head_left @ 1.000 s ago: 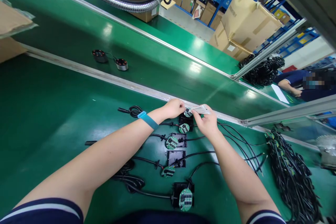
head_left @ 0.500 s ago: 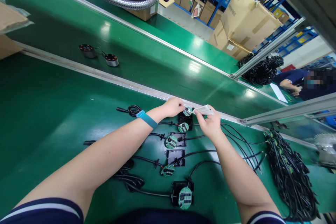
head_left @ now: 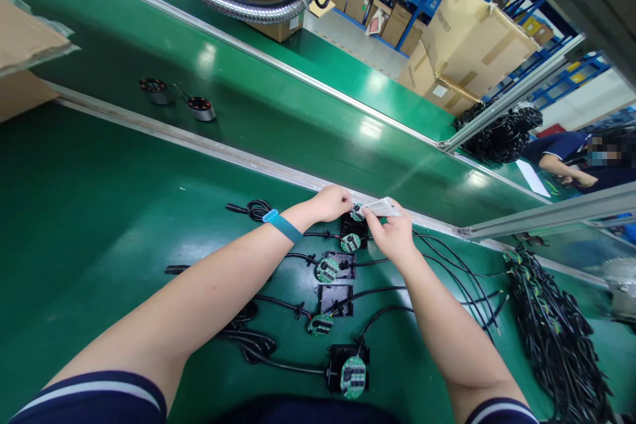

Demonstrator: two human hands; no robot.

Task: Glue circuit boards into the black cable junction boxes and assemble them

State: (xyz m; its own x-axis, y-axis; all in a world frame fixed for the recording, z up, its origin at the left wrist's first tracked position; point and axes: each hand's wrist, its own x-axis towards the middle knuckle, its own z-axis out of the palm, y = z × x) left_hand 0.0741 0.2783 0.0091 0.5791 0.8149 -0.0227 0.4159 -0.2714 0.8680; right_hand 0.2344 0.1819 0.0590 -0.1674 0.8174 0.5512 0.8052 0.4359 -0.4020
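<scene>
My right hand (head_left: 395,235) grips a white squeeze tube (head_left: 381,207), its tip down at the farthest round green circuit board (head_left: 356,212). At that board's left edge, my left hand (head_left: 332,203) has its fingers pinched together; whether they hold the board or a wire is too small to tell. More round boards with black cables lie in a column toward me: one board (head_left: 350,242) just below, another (head_left: 327,270) beside an open black plastic case (head_left: 346,265), one (head_left: 320,324) below a second case (head_left: 336,300), and the nearest (head_left: 353,377) resting on a black case.
A metal rail (head_left: 268,171) separates my bench from a green belt with two round motor parts (head_left: 201,108). To the right lies a heap of black cables (head_left: 551,331). Cardboard boxes (head_left: 472,40) stand beyond, and a co-worker (head_left: 571,156) sits at far right.
The two round motor parts have slid left along the belt. My right hand with the tube shifted slightly right, then back to the board. My left hand stays at the board's edge.
</scene>
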